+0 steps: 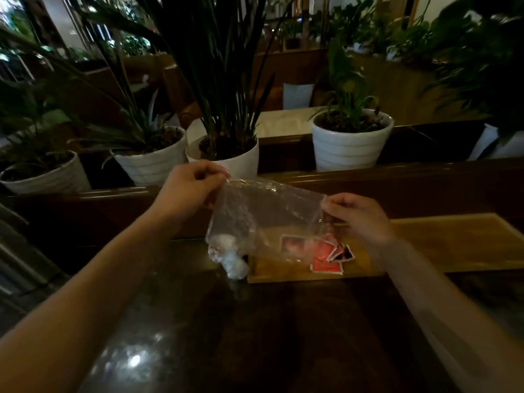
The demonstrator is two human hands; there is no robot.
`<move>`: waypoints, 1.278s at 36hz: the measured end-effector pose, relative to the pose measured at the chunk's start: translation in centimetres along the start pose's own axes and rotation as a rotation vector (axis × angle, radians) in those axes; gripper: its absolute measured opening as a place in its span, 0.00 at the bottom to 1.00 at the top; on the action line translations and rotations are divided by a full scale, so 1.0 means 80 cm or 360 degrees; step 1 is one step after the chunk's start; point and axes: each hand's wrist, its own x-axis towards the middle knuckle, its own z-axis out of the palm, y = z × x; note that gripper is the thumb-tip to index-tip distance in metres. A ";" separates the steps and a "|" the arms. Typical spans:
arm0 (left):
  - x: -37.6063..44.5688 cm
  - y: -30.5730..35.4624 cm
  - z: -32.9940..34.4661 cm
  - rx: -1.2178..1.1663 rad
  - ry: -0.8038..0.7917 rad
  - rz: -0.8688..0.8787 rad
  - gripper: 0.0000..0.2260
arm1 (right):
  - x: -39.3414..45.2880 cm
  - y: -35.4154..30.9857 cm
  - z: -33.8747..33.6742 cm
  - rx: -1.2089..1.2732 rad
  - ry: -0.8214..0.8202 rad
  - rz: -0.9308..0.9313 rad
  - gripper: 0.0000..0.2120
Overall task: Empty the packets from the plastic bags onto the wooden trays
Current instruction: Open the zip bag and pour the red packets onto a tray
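A clear plastic bag (263,214) hangs upside down over the left end of a long wooden tray (442,245). My left hand (190,188) pinches the bag's upper left corner and my right hand (360,217) pinches its upper right corner. Several red packets (329,256) lie in a loose pile on the tray below the bag, one seen through the plastic. The bag's crumpled whitish lower end (232,259) droops onto the dark table just left of the tray.
The dark glossy table (255,336) reaches toward me. A dark wooden ledge (397,177) runs behind the tray. White pots with plants stand along it: one (226,157) behind the bag, one (348,146) at right, others (153,163) at left.
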 end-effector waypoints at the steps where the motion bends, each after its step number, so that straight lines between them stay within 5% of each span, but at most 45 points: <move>1: -0.008 -0.007 0.006 -0.0112 -0.0031 -0.0093 0.06 | -0.004 0.000 -0.005 -0.0030 0.0026 -0.0006 0.03; 12: -0.088 -0.058 0.135 -0.0445 -0.0358 -0.0597 0.05 | -0.074 0.056 -0.084 -0.0350 0.0366 0.0194 0.02; 23: -0.108 -0.043 0.294 -0.0199 -0.0743 -0.0394 0.05 | -0.146 0.128 -0.234 -0.0477 0.0723 0.0329 0.04; 30: -0.114 -0.016 0.376 -0.0140 -0.0805 -0.0320 0.09 | -0.152 0.145 -0.314 -0.0856 0.0708 0.0387 0.11; 46: -0.081 0.079 0.558 0.0270 -0.1120 -0.0115 0.09 | -0.159 0.136 -0.479 -0.1384 0.0972 0.0552 0.06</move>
